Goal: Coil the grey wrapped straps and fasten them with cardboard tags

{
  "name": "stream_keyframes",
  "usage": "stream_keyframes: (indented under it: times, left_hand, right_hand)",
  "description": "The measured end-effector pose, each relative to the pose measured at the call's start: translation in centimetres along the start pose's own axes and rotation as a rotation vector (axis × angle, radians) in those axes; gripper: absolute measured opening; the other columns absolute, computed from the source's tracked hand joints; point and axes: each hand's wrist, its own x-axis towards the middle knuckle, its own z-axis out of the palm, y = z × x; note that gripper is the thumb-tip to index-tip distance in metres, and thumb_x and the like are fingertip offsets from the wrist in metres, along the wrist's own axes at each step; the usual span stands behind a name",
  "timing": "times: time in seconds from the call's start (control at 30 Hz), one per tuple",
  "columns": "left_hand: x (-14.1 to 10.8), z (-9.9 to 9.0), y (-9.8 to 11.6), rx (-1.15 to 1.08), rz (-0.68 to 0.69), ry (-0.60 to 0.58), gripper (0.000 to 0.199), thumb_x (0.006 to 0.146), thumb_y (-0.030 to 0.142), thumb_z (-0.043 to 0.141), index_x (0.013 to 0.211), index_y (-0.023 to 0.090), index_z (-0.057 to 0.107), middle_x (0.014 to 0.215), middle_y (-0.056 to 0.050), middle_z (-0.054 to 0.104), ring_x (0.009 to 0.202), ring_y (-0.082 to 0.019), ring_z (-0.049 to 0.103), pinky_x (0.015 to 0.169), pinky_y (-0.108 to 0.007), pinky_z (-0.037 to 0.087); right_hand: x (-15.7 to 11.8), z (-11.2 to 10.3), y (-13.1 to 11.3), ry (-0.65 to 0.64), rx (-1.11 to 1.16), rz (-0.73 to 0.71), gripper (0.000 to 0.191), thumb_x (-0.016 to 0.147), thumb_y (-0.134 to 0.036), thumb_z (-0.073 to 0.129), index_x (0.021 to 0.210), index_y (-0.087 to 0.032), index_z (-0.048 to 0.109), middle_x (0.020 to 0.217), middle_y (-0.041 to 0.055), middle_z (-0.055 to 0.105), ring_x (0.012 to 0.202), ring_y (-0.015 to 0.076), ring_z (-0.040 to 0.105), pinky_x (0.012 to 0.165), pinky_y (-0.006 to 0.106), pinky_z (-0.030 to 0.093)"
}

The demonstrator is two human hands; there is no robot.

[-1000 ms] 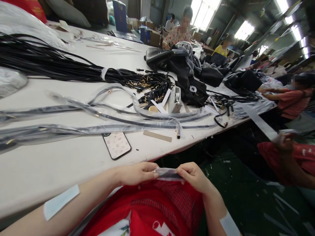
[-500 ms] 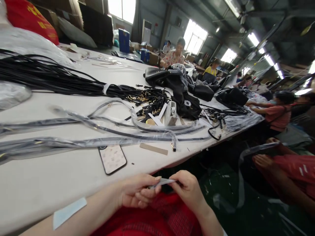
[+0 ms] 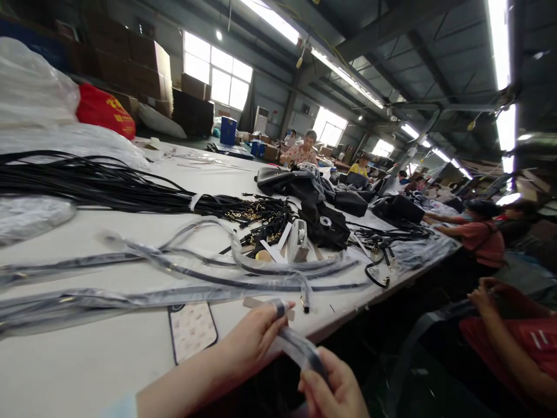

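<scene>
A dark strap in a clear plastic sleeve stretches between my two hands, just off the table's front edge. My left hand is closed around its upper end, and a piece of the sleeved strap sticks up past the fingers. Lower down and to the right, my right hand pinches the other part, where a dark band shows. Beyond my left hand a beige strip lies on the table, partly covered. A phone with a patterned case lies left of my left hand, beside my forearm.
Several sleeved straps lie across the white table. Behind them are a bundle of black straps with gold clasps and a pile of black bags. At the right, a co-worker's hands hold another sleeved strap.
My hands have moved apart, my left up over the table edge, and more of the sleeved strap shows between them. The view has tilted upward. The co-worker's hands have drawn together.
</scene>
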Motion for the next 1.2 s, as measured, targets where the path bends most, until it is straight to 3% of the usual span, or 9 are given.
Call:
stream_keyframes:
  times: [0.13,0.3,0.47,0.6,0.73,0.9,1.03,1.13,1.2]
  left_hand:
    - [-2.3,1.3,1.5,0.123,0.002,-0.279,0.043,0.097,0.048,0.031,0.084,0.019,0.06,0.077,-0.003,0.059,0.071,-0.017,0.05,0.074,-0.029,0.042]
    - [-2.8,2.1,1.5,-0.441,-0.286,-0.465,0.048,0.09,0.06,0.043,0.076,0.016,0.059,0.052,0.006,0.039,0.045,-0.009,0.032,0.053,-0.023,0.038]
    - [-2.7,1.3,1.9,-1.063,-0.386,-0.406,0.042,0.088,0.049,0.049,0.08,0.012,0.066,0.04,0.01,0.027,0.036,-0.007,0.023,0.056,-0.025,0.043]
    - [-2.3,0.4,2.9,-1.208,-0.38,-0.304,0.041,0.089,0.045,0.051,0.089,0.008,0.069,0.046,0.008,0.031,0.04,-0.007,0.029,0.059,-0.023,0.042]
    - [-1.7,0.8,2.5,-1.045,-0.325,-0.111,0.046,0.094,0.047,0.042,0.106,0.009,0.065,0.054,0.006,0.036,0.05,-0.011,0.043,0.068,-0.028,0.045]
    - [-1.6,0.7,0.4,0.004,0.026,0.128,0.043,0.096,0.047,0.033,0.104,0.015,0.06,0.08,-0.007,0.057,0.078,-0.022,0.053,0.091,-0.042,0.041]
    - [-2.7,0.7,0.1,0.448,0.144,-0.122,0.045,0.094,0.049,0.029,0.086,0.017,0.059,0.082,-0.011,0.061,0.075,-0.024,0.053,0.077,-0.038,0.044]
    - [-3.3,1.4,0.9,0.238,-0.005,-0.257,0.056,0.095,0.057,0.024,0.075,0.018,0.059,0.063,-0.003,0.053,0.057,-0.016,0.046,0.059,-0.028,0.039]
    - [-3.4,1.9,1.2,-0.098,-0.196,-0.293,0.067,0.094,0.064,0.018,0.071,0.017,0.059,0.052,0.002,0.045,0.047,-0.012,0.038,0.05,-0.024,0.034]
  right_hand:
    - [2.8,-2.8,-2.7,0.046,-0.132,-0.047,0.038,0.084,-0.052,0.062,0.071,-0.016,0.059,0.052,-0.0037,0.051,0.049,0.0096,0.045,0.051,0.021,0.037]
    - [4.5,-2.5,-1.3,-0.035,-0.179,-0.144,0.031,0.088,-0.045,0.059,0.087,-0.016,0.069,0.086,0.0051,0.066,0.084,0.0193,0.061,0.079,0.029,0.046]
    - [2.6,0.1,1.6,-0.229,0.294,-0.041,0.04,0.091,-0.05,0.052,0.108,-0.016,0.064,0.1,0.0089,0.067,0.093,0.023,0.062,0.084,0.034,0.048]
    - [2.2,2.5,3.4,-0.251,0.218,-0.05,0.044,0.084,-0.053,0.064,0.109,-0.016,0.063,0.094,0.0079,0.067,0.082,0.0221,0.063,0.075,0.033,0.05]
    - [1.6,4.9,3.7,-0.365,-0.017,0.05,0.04,0.087,-0.052,0.058,0.089,-0.015,0.072,0.079,0.0058,0.067,0.074,0.0178,0.06,0.07,0.028,0.047]
    - [-0.8,3.0,1.0,-0.721,0.084,0.143,0.04,0.083,-0.05,0.064,0.086,-0.012,0.075,0.069,0.0038,0.066,0.057,0.0108,0.054,0.051,0.019,0.038]
    - [0.0,-1.8,-1.1,-0.41,0.151,0.099,0.052,0.085,-0.058,0.055,0.07,-0.011,0.07,0.055,0.003,0.059,0.042,0.0074,0.045,0.04,0.018,0.03]
    - [2.1,-3.5,-1.9,-0.091,-0.12,-0.021,0.035,0.085,-0.045,0.059,0.073,-0.013,0.067,0.061,0.0029,0.061,0.051,0.0115,0.053,0.05,0.021,0.042]
    - [2.9,-3.1,-2.0,0.005,-0.288,-0.178,0.021,0.08,-0.03,0.064,0.096,-0.016,0.067,0.089,0.0068,0.068,0.082,0.0188,0.062,0.076,0.028,0.051]
